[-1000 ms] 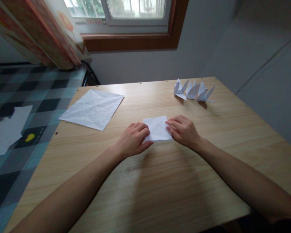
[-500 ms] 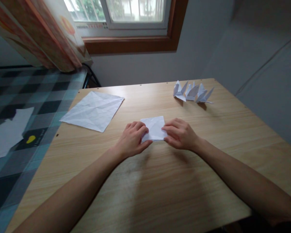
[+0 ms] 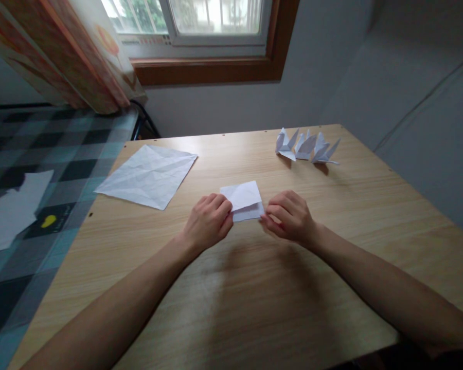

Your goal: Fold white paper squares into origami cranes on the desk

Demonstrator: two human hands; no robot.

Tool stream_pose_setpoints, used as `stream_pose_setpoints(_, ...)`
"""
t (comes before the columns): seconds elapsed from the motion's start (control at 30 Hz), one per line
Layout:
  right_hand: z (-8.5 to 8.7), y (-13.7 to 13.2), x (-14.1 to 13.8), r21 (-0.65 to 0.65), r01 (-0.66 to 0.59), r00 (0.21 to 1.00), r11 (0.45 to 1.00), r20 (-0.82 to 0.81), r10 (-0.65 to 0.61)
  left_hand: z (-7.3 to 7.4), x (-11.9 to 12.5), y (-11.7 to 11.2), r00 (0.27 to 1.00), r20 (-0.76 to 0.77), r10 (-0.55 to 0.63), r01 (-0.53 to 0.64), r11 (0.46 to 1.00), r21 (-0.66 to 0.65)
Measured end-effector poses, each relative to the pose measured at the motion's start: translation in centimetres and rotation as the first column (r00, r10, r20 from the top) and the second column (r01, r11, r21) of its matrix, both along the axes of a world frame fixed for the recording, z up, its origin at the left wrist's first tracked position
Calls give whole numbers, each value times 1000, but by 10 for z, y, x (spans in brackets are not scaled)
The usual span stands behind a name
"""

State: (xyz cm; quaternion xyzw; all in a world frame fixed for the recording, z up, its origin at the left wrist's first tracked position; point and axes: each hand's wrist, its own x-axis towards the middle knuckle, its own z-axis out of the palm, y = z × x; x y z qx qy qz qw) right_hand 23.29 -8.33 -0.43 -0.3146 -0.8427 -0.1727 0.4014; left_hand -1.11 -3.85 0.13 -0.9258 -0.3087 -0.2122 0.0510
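Observation:
A small folded white paper [image 3: 244, 199] lies near the middle of the wooden table [image 3: 254, 288], its top layer lifted a little. My left hand [image 3: 208, 222] pinches its near left corner with curled fingers. At the near right corner, my right hand [image 3: 288, 220] pinches the paper's edge, fingers bent and pressed together. Both forearms reach in from the near edge of the table.
A creased, unfolded white sheet [image 3: 146, 174] lies at the table's far left. Several folded paper cranes [image 3: 306, 146] stand at the far right. A bed with a checked cover [image 3: 31, 169] and white papers [image 3: 11, 208] adjoins the left side. Curtain [image 3: 73, 56] and window behind.
Both hands have slid toward me onto the paper's near corners, and the top layer of the folded paper has lifted slightly off the table.

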Motion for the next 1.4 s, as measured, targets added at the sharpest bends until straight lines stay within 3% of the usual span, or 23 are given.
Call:
stream_pose_setpoints(0.1,0,-2,-9,-22,-63,997,998,48,64,2,0,-1,999,44,-8,3,995,104)
stream_pose_setpoints(0.23,-8,3,-18,-188,-42,987,981,141,70,5,1,-4,994,65,-90,77,980,185)
stream_pose_setpoints(0.4,-12,9,-29,-417,14,961,909,256,103,7,3,-9,977,-2,-214,206,937,284)
stream_pose_setpoints(0.53,-6,13,-36,-549,9,951,836,262,162,2,2,-9,976,12,-217,208,948,241)
stream_pose_setpoints(0.67,-5,14,-37,-547,79,929,833,343,137,-5,-2,-8,965,99,-243,219,953,211)
stream_pose_setpoints(0.8,-10,13,-34,-518,22,954,855,267,137,-7,-3,-10,955,147,-257,222,950,220)
stream_pose_setpoints(0.97,-9,9,-26,-467,60,953,882,289,88,1,-1,-10,985,75,-157,129,949,287)
stream_pose_setpoints(1.13,-6,7,-15,-438,68,964,896,261,55,4,-4,-4,997,30,-74,68,984,162)
stream_pose_setpoints(1.4,-9,10,-5,-559,-6,996,829,67,53,3,-7,2,994,-12,-112,112,992,51)
